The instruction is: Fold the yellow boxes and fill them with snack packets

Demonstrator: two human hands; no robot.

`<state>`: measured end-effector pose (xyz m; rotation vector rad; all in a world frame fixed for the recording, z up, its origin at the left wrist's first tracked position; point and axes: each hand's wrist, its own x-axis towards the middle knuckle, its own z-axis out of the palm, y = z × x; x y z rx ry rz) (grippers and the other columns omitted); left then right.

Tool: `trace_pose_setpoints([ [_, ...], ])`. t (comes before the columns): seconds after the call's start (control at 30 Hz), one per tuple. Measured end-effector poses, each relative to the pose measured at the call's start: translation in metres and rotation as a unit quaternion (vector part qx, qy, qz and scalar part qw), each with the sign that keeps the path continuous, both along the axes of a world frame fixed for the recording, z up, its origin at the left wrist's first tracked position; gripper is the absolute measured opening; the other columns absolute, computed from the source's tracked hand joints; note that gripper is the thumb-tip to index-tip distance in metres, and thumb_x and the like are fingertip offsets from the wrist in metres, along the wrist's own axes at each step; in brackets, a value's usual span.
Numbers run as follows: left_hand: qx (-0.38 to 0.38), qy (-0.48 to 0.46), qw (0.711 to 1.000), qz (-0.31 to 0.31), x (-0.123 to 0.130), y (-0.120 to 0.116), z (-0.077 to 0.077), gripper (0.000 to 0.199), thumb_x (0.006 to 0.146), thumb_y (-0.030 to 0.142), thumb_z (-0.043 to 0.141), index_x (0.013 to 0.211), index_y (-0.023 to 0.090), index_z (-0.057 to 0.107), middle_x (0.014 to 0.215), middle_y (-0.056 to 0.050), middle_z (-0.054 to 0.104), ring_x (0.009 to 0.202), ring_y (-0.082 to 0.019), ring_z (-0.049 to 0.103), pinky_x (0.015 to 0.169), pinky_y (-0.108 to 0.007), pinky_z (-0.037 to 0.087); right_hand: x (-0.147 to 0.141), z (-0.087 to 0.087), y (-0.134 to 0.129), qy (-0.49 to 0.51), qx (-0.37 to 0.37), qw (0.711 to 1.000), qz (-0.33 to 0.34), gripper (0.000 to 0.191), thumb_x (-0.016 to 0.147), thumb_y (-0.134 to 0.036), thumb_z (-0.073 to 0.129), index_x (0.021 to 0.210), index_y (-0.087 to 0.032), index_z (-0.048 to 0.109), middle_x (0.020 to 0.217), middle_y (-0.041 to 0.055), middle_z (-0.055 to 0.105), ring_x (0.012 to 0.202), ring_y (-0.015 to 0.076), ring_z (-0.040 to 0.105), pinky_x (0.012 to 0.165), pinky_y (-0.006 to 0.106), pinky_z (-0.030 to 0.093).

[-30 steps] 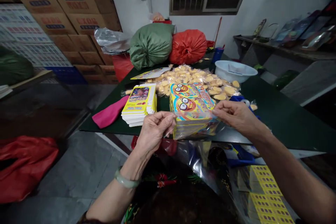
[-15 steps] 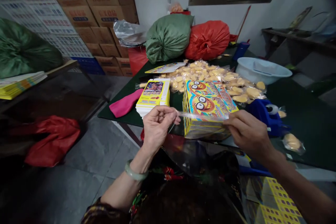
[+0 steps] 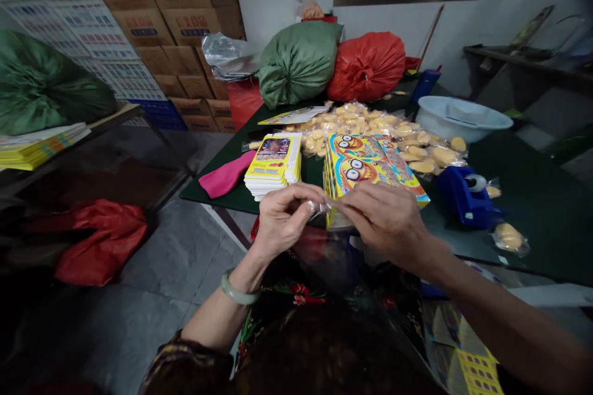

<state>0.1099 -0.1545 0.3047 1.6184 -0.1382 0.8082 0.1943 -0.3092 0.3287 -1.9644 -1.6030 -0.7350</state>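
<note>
Clear plastic film (image 3: 319, 207) is bunched between my two hands, in front of the colourful boxes. My left hand (image 3: 285, 216), with a pale bangle at its wrist, pinches the film. Close beside it, my right hand (image 3: 386, 216) is closed on the film's other end and covers the front of the boxes (image 3: 356, 166), which show cartoon faces with glasses. To their left stands a stack of yellow and white cards (image 3: 273, 163). Behind the boxes lies a heap of wrapped yellow pieces (image 3: 356, 120).
A blue tape dispenser (image 3: 467, 197) and a wrapped piece (image 3: 509, 237) lie at the right. A pale basin (image 3: 458, 117), green sack (image 3: 299, 62) and red sack (image 3: 368, 68) stand behind. Pink cloth (image 3: 227, 176) lies at the table's left edge.
My right hand has moved left, close to my left hand. The film that was stretched between them is now bunched up.
</note>
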Motion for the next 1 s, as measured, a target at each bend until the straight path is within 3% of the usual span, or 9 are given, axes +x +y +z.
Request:
trace_pose_setpoints([
  [0.17, -0.070, 0.069, 0.995, 0.027, -0.016, 0.013, 0.003, 0.022, 0.070, 0.036, 0.076, 0.073, 0.016, 0.067, 0.060, -0.001, 0.065, 0.054, -0.011, 0.058, 0.056, -0.023, 0.048, -0.004, -0.009, 0.023, 0.195, 0.039, 0.977, 0.072, 0.023, 0.093, -0.024, 0.045, 0.074, -0.018, 0.058, 0.063, 0.0012, 0.060, 0.057, 0.0113, 0.052, 0.056, 0.025, 0.036],
  [0.4, -0.212, 0.126, 0.969, -0.028, -0.037, 0.027, 0.002, 0.034, 0.068, 0.043, 0.076, 0.065, 0.013, 0.060, 0.050, 0.002, 0.056, 0.044, -0.007, 0.048, 0.046, -0.019, 0.037, -0.016, -0.007, 0.047, 0.595, -0.049, 0.775, 0.207, 0.034, 0.090, -0.045, 0.044, 0.071, -0.018, 0.050, 0.045, -0.0068, 0.041, 0.039, 0.0065, 0.034, 0.040, 0.020, 0.024],
  [0.5, -0.245, 0.139, 0.958, -0.061, -0.044, 0.029, 0.001, 0.035, 0.068, 0.043, 0.076, 0.064, 0.012, 0.058, 0.048, 0.002, 0.054, 0.043, -0.007, 0.048, 0.045, -0.018, 0.037, -0.017, -0.012, 0.051, 0.640, -0.069, 0.731, 0.229, 0.038, 0.087, -0.050, 0.047, 0.069, -0.017, 0.049, 0.045, -0.0063, 0.042, 0.039, 0.0056, 0.033, 0.039, 0.019, 0.022],
  [0.6, -0.241, 0.151, 0.956, -0.064, -0.048, 0.033, -0.002, 0.036, 0.069, 0.044, 0.075, 0.065, 0.012, 0.058, 0.048, 0.002, 0.053, 0.042, -0.007, 0.048, 0.045, -0.019, 0.038, -0.016, -0.017, 0.054, 0.650, -0.076, 0.720, 0.232, 0.038, 0.087, -0.049, 0.050, 0.067, -0.018, 0.047, 0.046, -0.0064, 0.042, 0.039, 0.0050, 0.033, 0.040, 0.019, 0.023],
  [0.7, -0.197, 0.160, 0.966, -0.043, -0.047, 0.038, -0.006, 0.035, 0.073, 0.046, 0.070, 0.068, 0.013, 0.059, 0.051, 0.002, 0.054, 0.044, -0.008, 0.048, 0.046, -0.020, 0.039, -0.016, -0.020, 0.056, 0.636, -0.074, 0.734, 0.224, 0.028, 0.085, -0.042, 0.055, 0.072, -0.017, 0.051, 0.049, -0.0072, 0.043, 0.041, 0.0054, 0.036, 0.042, 0.019, 0.029],
  [0.77, -0.116, 0.150, 0.981, 0.028, -0.046, 0.041, -0.006, 0.033, 0.075, 0.046, 0.068, 0.069, 0.014, 0.059, 0.054, 0.001, 0.056, 0.047, -0.008, 0.049, 0.049, -0.021, 0.040, -0.016, -0.023, 0.058, 0.578, -0.047, 0.790, 0.197, 0.018, 0.084, -0.033, 0.056, 0.077, -0.017, 0.054, 0.052, -0.0067, 0.046, 0.043, 0.0059, 0.038, 0.043, 0.020, 0.031],
  [0.83, -0.009, 0.098, 0.978, 0.184, -0.048, 0.040, -0.006, 0.028, 0.072, 0.042, 0.071, 0.072, 0.015, 0.061, 0.062, 0.000, 0.059, 0.055, -0.009, 0.050, 0.054, -0.022, 0.041, -0.017, -0.026, 0.061, 0.436, 0.018, 0.887, 0.151, 0.010, 0.085, -0.023, 0.055, 0.078, -0.017, 0.057, 0.052, -0.0059, 0.048, 0.043, 0.0064, 0.040, 0.045, 0.021, 0.033],
  [0.9, 0.067, 0.042, 0.940, 0.332, -0.053, 0.034, -0.005, 0.023, 0.070, 0.036, 0.073, 0.074, 0.016, 0.063, 0.066, 0.000, 0.058, 0.059, -0.009, 0.049, 0.057, -0.021, 0.040, -0.019, -0.032, 0.062, 0.226, 0.096, 0.964, 0.101, 0.011, 0.085, -0.015, 0.053, 0.076, -0.016, 0.059, 0.053, -0.0039, 0.052, 0.046, 0.0075, 0.044, 0.049, 0.023, 0.034],
  [1.0, 0.039, 0.083, 0.946, 0.310, -0.066, 0.019, -0.008, 0.021, 0.078, 0.035, 0.067, 0.072, 0.015, 0.063, 0.058, 0.002, 0.055, 0.052, -0.007, 0.044, 0.051, -0.021, 0.036, -0.020, -0.039, 0.061, -0.026, 0.140, 0.987, 0.069, 0.010, 0.086, -0.009, 0.054, 0.080, -0.014, 0.061, 0.056, -0.0001, 0.057, 0.051, 0.0106, 0.050, 0.053, 0.027, 0.033],
])
